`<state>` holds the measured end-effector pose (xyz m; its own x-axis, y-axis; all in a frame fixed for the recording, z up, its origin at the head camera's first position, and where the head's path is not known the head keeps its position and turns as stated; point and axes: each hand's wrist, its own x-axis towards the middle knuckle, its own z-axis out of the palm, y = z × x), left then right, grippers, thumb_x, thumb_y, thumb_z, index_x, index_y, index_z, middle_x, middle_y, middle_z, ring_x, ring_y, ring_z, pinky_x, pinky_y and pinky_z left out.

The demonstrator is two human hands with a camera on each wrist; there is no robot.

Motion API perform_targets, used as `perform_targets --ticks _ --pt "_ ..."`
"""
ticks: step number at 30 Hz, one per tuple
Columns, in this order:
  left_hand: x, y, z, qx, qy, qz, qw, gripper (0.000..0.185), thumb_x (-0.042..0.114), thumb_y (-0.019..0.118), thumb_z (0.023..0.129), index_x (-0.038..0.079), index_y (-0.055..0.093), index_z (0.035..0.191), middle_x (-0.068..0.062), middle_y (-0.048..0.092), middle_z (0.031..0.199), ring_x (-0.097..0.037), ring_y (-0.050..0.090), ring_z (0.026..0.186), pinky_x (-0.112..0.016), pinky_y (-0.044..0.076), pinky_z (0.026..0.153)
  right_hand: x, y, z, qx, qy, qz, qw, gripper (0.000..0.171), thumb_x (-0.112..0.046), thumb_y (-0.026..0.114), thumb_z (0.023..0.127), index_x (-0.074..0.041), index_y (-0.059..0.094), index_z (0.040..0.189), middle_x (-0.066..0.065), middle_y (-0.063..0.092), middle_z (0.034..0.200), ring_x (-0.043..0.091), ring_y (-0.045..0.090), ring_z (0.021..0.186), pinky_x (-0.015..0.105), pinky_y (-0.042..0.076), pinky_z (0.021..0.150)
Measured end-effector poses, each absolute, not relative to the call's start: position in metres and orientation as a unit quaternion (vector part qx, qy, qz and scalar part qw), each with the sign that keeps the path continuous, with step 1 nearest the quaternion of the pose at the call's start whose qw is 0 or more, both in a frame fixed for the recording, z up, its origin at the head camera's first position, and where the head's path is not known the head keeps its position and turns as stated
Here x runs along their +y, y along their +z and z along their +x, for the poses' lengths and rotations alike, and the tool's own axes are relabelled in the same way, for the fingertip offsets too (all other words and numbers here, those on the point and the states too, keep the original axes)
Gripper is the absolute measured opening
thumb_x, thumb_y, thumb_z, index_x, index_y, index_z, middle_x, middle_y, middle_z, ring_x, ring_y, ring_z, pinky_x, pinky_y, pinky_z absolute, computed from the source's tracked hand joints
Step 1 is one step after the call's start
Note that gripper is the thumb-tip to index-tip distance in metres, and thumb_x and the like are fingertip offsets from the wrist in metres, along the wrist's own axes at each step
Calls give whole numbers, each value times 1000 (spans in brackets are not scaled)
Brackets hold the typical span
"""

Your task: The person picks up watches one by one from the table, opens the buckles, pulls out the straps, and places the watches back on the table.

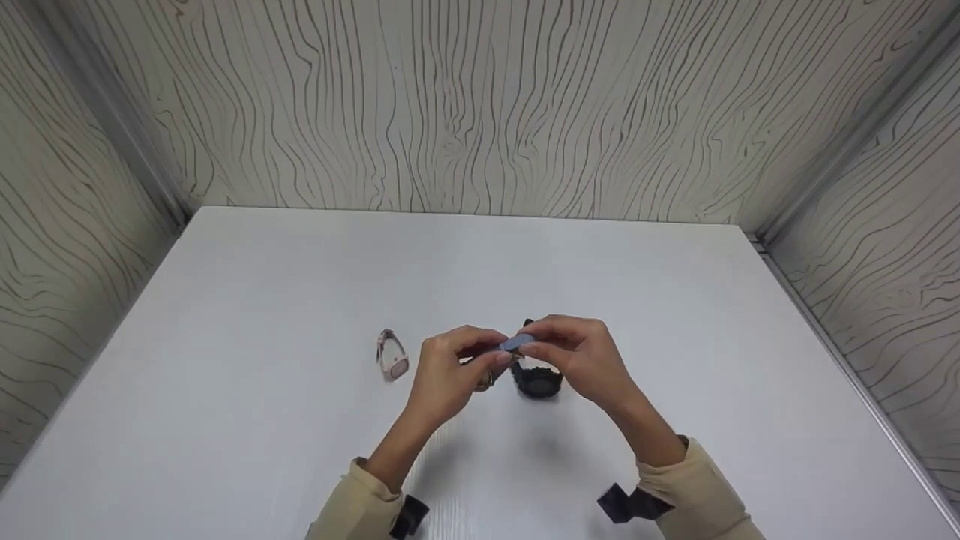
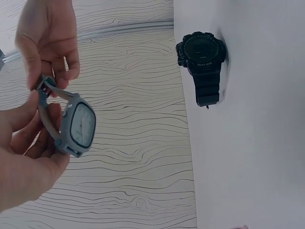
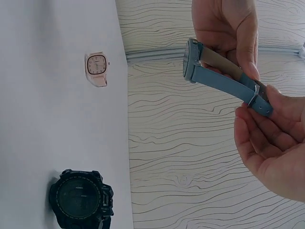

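Note:
Both hands hold a wristwatch with a blue strap (image 3: 224, 86) up above the white table. My left hand (image 1: 442, 379) pinches the strap between thumb and fingers, near the square watch case (image 2: 82, 126). At the strap's far end, my right hand (image 1: 592, 360) pinches the tip close to the metal buckle (image 3: 254, 97). The strap forms a closed loop, its end lying through the buckle. Beyond the hands lies a black chunky watch (image 1: 538, 382), partly hidden by the right hand in the head view. Left of the left hand is a pink watch (image 1: 394, 366).
The white table (image 1: 262, 300) reaches back to a wood-grain patterned wall (image 1: 450, 112), with similar panels on both sides. Beige sleeves (image 1: 352, 502) and dark wrist-worn camera mounts (image 1: 634, 504) are close over the front of the table.

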<state>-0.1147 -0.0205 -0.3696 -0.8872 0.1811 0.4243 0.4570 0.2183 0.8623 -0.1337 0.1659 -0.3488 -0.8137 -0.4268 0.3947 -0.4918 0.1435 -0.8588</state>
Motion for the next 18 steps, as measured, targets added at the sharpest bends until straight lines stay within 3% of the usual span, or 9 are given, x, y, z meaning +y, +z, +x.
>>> perform_targets --ticks 7,13,18 --pt "-23 -368 -113 -771 -596 -196 111 18 12 67 83 1 68 96 -6 65 88 -15 62 82 -24 51 75 165 -351 -132 -728 629 274 1 16 -2 64 83 7 65 96 15 64 90 20 64 83 33 52 78" --pt "-23 -367 -112 -782 -584 -182 115 17 12 68 82 1 68 96 -4 66 87 -14 62 80 -25 51 76 167 -351 -133 -727 638 256 1 20 -5 66 82 5 64 99 15 65 90 22 64 82 28 53 73" --pt "-21 -364 -111 -783 -582 -182 120 18 13 68 82 1 68 96 -5 66 89 -14 62 82 -24 51 76 169 -351 -134 -718 639 276 -21 22 -3 65 83 7 62 103 15 64 95 23 63 89 35 51 80"
